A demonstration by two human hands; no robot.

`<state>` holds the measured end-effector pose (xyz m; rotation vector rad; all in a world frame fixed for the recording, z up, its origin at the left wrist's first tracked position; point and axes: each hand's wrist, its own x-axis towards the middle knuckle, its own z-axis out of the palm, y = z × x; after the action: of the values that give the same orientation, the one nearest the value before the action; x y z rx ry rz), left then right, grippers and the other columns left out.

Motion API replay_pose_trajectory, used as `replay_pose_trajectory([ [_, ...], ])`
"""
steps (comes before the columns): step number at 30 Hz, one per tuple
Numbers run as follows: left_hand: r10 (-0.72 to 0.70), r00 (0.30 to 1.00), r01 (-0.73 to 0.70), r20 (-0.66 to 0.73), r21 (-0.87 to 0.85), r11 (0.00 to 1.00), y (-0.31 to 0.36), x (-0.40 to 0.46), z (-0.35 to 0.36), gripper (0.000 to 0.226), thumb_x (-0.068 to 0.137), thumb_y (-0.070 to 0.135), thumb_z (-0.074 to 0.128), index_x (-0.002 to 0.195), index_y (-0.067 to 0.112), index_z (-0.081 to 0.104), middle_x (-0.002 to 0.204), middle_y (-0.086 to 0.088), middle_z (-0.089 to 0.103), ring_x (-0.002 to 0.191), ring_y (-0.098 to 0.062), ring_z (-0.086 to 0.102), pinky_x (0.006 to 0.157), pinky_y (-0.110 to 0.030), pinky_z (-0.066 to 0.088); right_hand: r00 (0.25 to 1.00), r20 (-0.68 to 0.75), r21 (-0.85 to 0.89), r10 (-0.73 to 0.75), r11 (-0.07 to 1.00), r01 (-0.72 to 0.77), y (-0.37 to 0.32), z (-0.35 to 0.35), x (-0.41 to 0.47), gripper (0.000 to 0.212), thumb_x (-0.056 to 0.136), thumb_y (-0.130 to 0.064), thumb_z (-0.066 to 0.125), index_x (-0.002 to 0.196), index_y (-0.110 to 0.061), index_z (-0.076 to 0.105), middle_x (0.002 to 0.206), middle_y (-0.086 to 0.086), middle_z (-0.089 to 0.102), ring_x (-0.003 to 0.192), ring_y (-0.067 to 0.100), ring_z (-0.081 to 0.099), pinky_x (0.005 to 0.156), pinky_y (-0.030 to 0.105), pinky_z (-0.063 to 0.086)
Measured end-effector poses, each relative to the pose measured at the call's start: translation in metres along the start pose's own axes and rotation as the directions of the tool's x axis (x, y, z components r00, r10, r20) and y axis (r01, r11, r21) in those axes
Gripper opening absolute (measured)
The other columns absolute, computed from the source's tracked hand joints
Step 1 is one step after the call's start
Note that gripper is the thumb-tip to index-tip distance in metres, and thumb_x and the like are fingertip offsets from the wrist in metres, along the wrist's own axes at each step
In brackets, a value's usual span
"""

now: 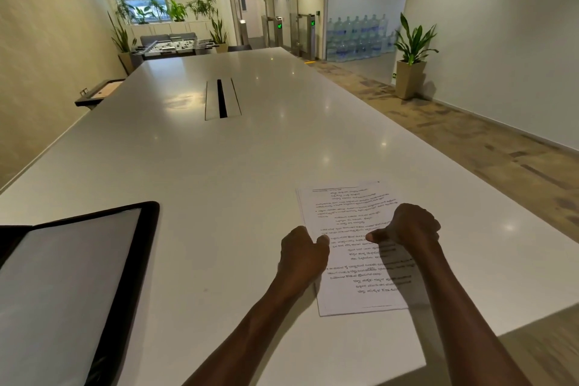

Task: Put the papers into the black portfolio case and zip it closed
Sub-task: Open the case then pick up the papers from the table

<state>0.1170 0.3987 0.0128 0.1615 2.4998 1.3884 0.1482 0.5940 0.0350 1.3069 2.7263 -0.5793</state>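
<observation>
Both curled hands, left [302, 249] and right [413, 226], pinching the white printed paper sheets [351, 216]: lift together, level, toward the open black portfolio case [131, 263] at near left.

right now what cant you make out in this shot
- Portfolio case, head view: left and near parts cut off by the frame edge; zipper not visible.
- Papers: sheet count unclear; print too small to read.
- Left hand and right hand: fingers curled underneath, hidden.
</observation>
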Motion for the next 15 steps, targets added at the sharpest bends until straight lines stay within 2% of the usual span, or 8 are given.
replay_pose_trajectory([
  [3, -0.015, 1.000, 0.015, 0.003, -0.006, 1.000, -0.002, 0.005, -0.004, 0.025, 0.089, 0.033, 0.057, 0.084, 0.008, 0.054, 0.089, -0.008, 0.058, 0.081, -0.024, 0.057, 0.064, -0.027, 0.037, 0.999, 0.029, 0.012, -0.036, 0.999, 0.036, -0.004, 0.000, 0.002, 0.064, 0.053, -0.057, 0.089, 0.071, -0.012, 0.047, 0.088, 0.004, 0.061, 0.089, 0.025, 0.060, 0.070, 0.030, 0.042],
  [6, -0.011, 1.000, 0.012, -0.013, 0.016, 1.000, -0.004, 0.008, -0.006, 0.028, 0.089, 0.032, 0.058, 0.071, 0.015, 0.044, 0.076, 0.003, 0.050, 0.069, -0.014, 0.050, 0.057, -0.026, 0.033, 0.996, 0.047, 0.041, -0.075, 0.996, 0.073, -0.008, 0.001, -0.001, 0.061, 0.057, -0.052, 0.089, 0.068, -0.015, 0.042, 0.074, -0.002, 0.050, 0.081, 0.022, 0.052, 0.070, 0.029, 0.041],
  [8, 0.005, 1.000, -0.005, -0.002, 0.029, 1.000, -0.003, 0.006, -0.006, 0.027, 0.089, 0.032, 0.059, 0.078, 0.008, 0.052, 0.080, -0.004, 0.056, 0.077, -0.022, 0.056, 0.057, -0.026, 0.034, 0.993, 0.062, 0.078, -0.104, 0.992, 0.099, -0.008, 0.002, -0.001, 0.058, 0.058, -0.050, 0.089, 0.071, -0.014, 0.045, 0.070, -0.004, 0.047, 0.081, 0.021, 0.052, 0.068, 0.028, 0.040],
  [10, 0.041, 0.999, -0.040, -0.014, 0.040, 0.998, -0.002, 0.002, -0.005, 0.035, 0.087, 0.030, 0.063, 0.095, -0.003, 0.058, 0.095, -0.015, 0.062, 0.092, -0.029, 0.062, 0.058, -0.025, 0.034, 0.987, 0.084, 0.150, -0.137, 0.981, 0.124, -0.005, 0.003, 0.000, 0.055, 0.058, -0.047, 0.088, 0.081, -0.011, 0.053, 0.075, -0.001, 0.054, 0.082, 0.021, 0.057, 0.063, 0.028, 0.041],
  [11, 0.072, 0.997, -0.071, -0.012, 0.045, 0.996, -0.003, 0.001, -0.005, 0.033, 0.084, 0.029, 0.066, 0.093, -0.001, 0.058, 0.095, -0.011, 0.063, 0.091, -0.023, 0.063, 0.054, -0.020, 0.035, 0.983, 0.094, 0.202, -0.155, 0.970, 0.134, -0.003, 0.004, 0.001, 0.054, 0.059, -0.045, 0.088, 0.084, -0.010, 0.057, 0.078, 0.001, 0.059, 0.080, 0.021, 0.060, 0.062, 0.029, 0.044],
  [12, 0.111, 0.994, -0.111, -0.001, 0.065, 0.992, -0.005, -0.001, -0.006, 0.023, 0.081, 0.027, 0.070, 0.084, 0.007, 0.059, 0.086, -0.003, 0.064, 0.080, -0.011, 0.064, 0.049, -0.015, 0.035, 0.980, 0.104, 0.271, -0.171, 0.953, 0.137, -0.001, 0.003, 0.001, 0.050, 0.059, -0.041, 0.088, 0.084, -0.008, 0.060, 0.076, 0.003, 0.064, 0.075, 0.020, 0.064, 0.059, 0.028, 0.047],
  [14, 0.185, 0.981, -0.190, 0.053, 0.129, 0.973, -0.006, -0.006, -0.006, 0.023, 0.073, 0.020, 0.075, 0.071, 0.022, 0.052, 0.071, 0.014, 0.060, 0.059, 0.005, 0.059, 0.043, -0.007, 0.037, 0.973, 0.135, 0.426, -0.185, 0.898, 0.111, 0.001, -0.001, 0.001, 0.040, 0.059, -0.033, 0.090, 0.076, -0.009, 0.062, 0.057, -0.001, 0.068, 0.050, 0.012, 0.065, 0.041, 0.020, 0.044],
  [15, 0.213, 0.973, -0.225, 0.086, 0.165, 0.960, -0.007, -0.007, -0.005, 0.024, 0.070, 0.018, 0.076, 0.072, 0.024, 0.052, 0.073, 0.017, 0.061, 0.056, 0.007, 0.057, 0.044, -0.005, 0.040, 0.970, 0.164, 0.474, -0.180, 0.877, 0.083, 0.002, -0.003, 0.002, 0.040, 0.059, -0.032, 0.090, 0.075, -0.009, 0.061, 0.049, -0.002, 0.066, 0.040, 0.010, 0.061, 0.036, 0.017, 0.040],
])
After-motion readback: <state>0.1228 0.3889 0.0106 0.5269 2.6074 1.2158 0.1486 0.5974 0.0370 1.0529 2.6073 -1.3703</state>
